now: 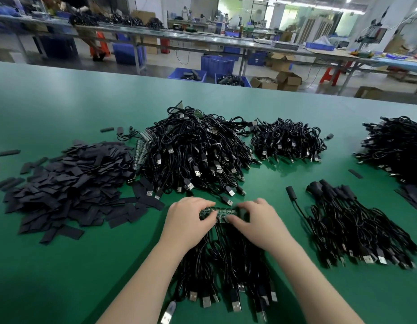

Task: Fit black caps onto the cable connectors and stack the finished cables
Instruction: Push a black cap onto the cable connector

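So both hands were on a green circuit-board strip (220, 212) lying on the green table (62, 277), right in front of the person. The left hand (188, 217) had its fingers curled over the strip's left end, pinching it, and the right hand (256, 218) was doing the same on the right end, thumb tucked under and fingers bent over the top. A bundle of black cables (226, 265) ran from the strip back toward the person, USB plugs fanned out at the near end. I couldn't tell if a cap was already between the fingers; too blurry there.

Progress-wise, my guess was they were nowhere near done. Just beyond the strip sat a big heap of uncapped cables (195, 155), and some bare green strips poked out at its left edge. Left of the strip was a large loose pile of flat black caps (69, 183), barely dented by the look of it. Right of the strip lay a much smaller stack of finished cables (357, 225), dark capped ends pointing away. Two more bundles sat farther off, right of the heap: a smaller pile (289, 141) and another one (399, 148) at the table's far right, though I couldn't say whether those were done or waiting.
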A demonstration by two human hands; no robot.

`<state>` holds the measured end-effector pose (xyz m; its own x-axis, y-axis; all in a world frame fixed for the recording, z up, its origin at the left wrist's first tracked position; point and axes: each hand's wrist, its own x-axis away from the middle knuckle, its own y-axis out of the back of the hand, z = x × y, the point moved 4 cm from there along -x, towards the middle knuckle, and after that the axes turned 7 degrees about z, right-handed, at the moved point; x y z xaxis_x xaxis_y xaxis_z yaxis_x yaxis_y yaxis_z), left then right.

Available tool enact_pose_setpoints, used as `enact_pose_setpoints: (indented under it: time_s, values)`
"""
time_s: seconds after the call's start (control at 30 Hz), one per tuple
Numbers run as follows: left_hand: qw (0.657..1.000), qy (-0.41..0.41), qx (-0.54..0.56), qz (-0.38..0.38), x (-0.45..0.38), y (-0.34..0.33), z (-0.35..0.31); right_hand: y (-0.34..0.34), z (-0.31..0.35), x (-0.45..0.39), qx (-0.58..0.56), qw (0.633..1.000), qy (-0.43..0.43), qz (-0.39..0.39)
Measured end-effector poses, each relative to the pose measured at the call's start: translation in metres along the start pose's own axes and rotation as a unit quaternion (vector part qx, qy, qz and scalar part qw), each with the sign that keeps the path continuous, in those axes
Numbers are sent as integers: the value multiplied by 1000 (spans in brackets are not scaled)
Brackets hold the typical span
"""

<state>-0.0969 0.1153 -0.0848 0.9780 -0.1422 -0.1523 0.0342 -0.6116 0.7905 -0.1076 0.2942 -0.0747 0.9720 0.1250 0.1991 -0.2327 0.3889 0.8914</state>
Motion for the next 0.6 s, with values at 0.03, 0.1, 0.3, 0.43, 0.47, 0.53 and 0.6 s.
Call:
enact_pose_setpoints:
  time_s: [0.03,0.1,0.3,0.43,0.47,0.53,0.6]
  values:
    - [1000,1,-4,1,0,0,0,-3,4,-3,-18,1000,4,-2]
    - [1000,5,-10,-7,0,1,2,-2,5,-8,-74,997,12,-8]
    - [997,-24,-57,-38,2,2,-5,0,-5,-2,-332,938,73,-73]
    - [997,-29,-62,-40,1,2,-6,4,-24,0,-256,956,45,-136]
    - [997,-28,-59,-40,1,2,-6,6,-31,-1,-200,968,20,-148]
    - [997,-29,-61,-41,2,2,-6,12,-46,-2,-58,981,-40,-181]
    - [997,-29,-61,-45,2,2,-7,20,-59,-3,-13,973,-90,-214]
